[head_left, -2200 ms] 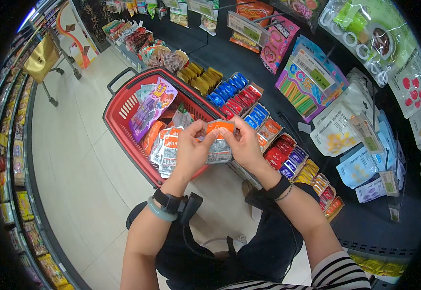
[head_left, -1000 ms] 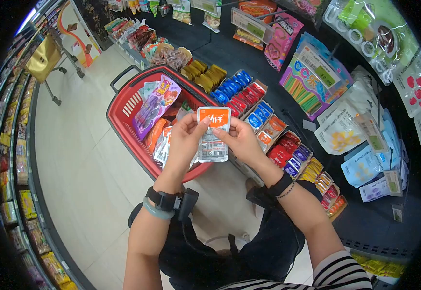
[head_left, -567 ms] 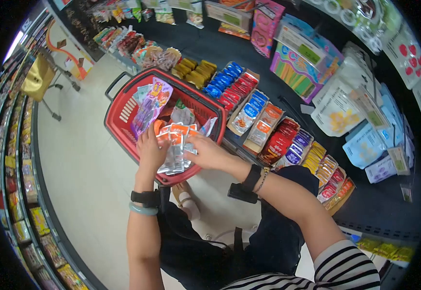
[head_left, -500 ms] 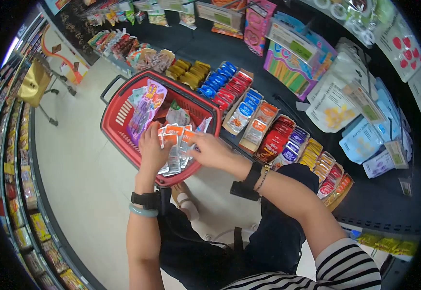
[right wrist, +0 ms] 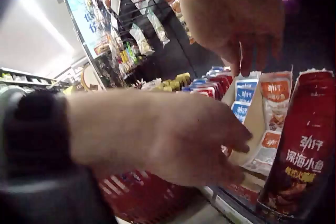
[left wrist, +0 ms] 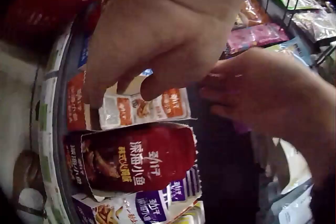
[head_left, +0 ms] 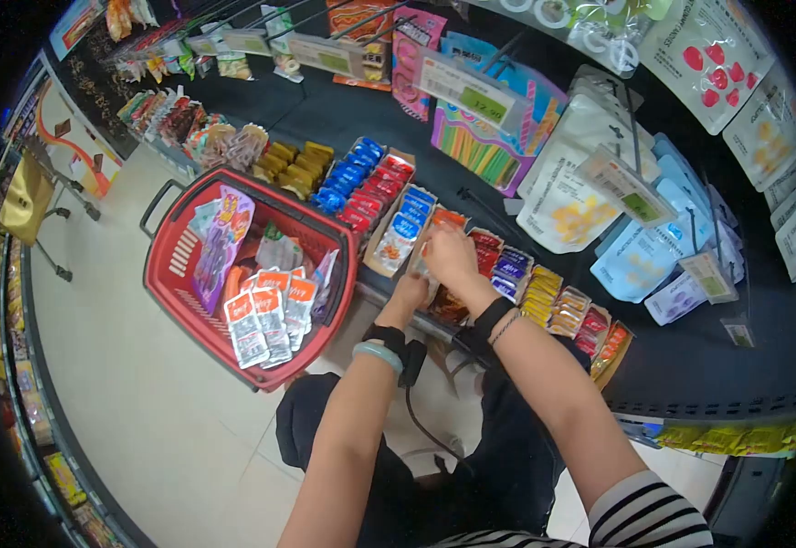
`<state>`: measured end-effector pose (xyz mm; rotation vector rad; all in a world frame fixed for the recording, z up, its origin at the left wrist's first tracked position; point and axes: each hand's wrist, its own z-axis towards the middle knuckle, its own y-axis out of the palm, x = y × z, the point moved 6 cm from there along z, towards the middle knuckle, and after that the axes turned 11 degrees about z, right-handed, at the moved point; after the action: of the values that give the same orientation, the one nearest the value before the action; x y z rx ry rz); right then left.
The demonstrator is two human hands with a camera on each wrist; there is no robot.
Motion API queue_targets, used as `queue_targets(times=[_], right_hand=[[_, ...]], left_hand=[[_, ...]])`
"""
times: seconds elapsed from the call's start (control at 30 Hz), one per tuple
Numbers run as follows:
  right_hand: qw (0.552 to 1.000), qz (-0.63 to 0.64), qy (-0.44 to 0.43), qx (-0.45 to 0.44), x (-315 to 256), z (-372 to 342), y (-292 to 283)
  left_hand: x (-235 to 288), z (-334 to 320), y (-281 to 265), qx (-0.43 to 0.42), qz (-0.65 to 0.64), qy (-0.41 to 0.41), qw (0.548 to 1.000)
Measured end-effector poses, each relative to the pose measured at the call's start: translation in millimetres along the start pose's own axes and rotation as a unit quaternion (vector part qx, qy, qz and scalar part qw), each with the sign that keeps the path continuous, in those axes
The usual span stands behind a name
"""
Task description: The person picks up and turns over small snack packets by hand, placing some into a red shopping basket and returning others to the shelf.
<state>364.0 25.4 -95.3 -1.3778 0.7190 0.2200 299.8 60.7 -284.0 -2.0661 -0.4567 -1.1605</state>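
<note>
In the head view, my left hand [head_left: 410, 294] is at the front end of a display box of orange-topped snack packets [head_left: 450, 219]. My right hand [head_left: 453, 258] hovers over the same box, farther back. The right wrist view shows orange packets [right wrist: 274, 90] inside this cardboard box, with my left thumb and fingers [right wrist: 231, 140] at its near side. Above it, my right fingers [right wrist: 257, 50] hang downward. No packet shows in either hand. The red shopping basket [head_left: 174, 306] on the left holds several orange-and-silver packets [head_left: 270, 315] and a purple candy bag [head_left: 224, 247].
Boxes of blue packets [head_left: 407, 224] and dark red packets [left wrist: 139, 158] flank the orange one. Bags hang on hooks above the shelf, with price tags [head_left: 471, 96] projecting forward. A trolley with a gold bag [head_left: 26, 194] stands at far left.
Both hands first hold one orange packet, then touch the packets in the basket, and have now moved right to the shelf box. The head view has shifted, so the basket appears farther left.
</note>
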Motion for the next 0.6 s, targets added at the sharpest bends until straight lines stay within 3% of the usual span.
queue_targets(times=[0.1, 0.13, 0.17, 0.2, 0.23, 0.27, 0.3, 0.33, 0.37, 0.43, 0.47, 0.5, 0.57, 0.6], right_hand=[[0.999, -0.022, -0.026, -0.029, 1, 1, -7], [0.999, -0.025, -0.025, -0.028, 7, 2, -10], [0.994, -0.022, -0.018, -0.101, 13, 2, -3], [0.985, -0.017, -0.012, -0.173, 18, 2, 3], [0.985, -0.018, -0.015, -0.172, 23, 2, 3], [0.985, 0.007, -0.017, -0.172, 29, 1, 4], [0.984, 0.032, -0.019, -0.174, 31, 2, 2], [0.981, 0.044, 0.015, -0.190, 35, 5, 0], [0.981, 0.044, 0.012, -0.191, 37, 8, -1], [0.989, 0.066, -0.054, -0.122, 37, 17, -4], [0.988, 0.075, -0.089, -0.101, 32, 17, -8], [0.987, 0.079, -0.093, -0.103, 30, 17, -10], [0.971, 0.142, -0.129, -0.141, 18, 16, -9], [0.970, 0.156, -0.129, -0.134, 10, 12, -12]], left_hand=[[-55, 46, 46, 0.025, 0.096, 0.077, 0.992], [-42, 34, 42, 0.046, -0.002, -0.014, 0.999], [-9, 12, 29, 0.046, -0.003, -0.014, 0.999], [14, -16, 16, 0.036, -0.227, -0.135, 0.964], [23, -32, 17, 0.024, -0.436, -0.246, 0.866], [16, -24, 18, 0.026, -0.437, -0.242, 0.866], [4, -10, 11, 0.067, -0.232, -0.169, 0.956], [14, -9, 1, 0.104, -0.013, -0.090, 0.990], [14, -10, -1, 0.107, -0.014, -0.091, 0.990], [68, -41, -31, 0.138, 0.156, -0.027, 0.978], [97, -68, -51, 0.227, 0.189, 0.015, 0.955], [109, -82, -64, 0.230, 0.193, 0.012, 0.954], [143, -106, -98, 0.294, 0.211, 0.150, 0.920], [155, -118, -117, 0.311, 0.182, 0.178, 0.915]])
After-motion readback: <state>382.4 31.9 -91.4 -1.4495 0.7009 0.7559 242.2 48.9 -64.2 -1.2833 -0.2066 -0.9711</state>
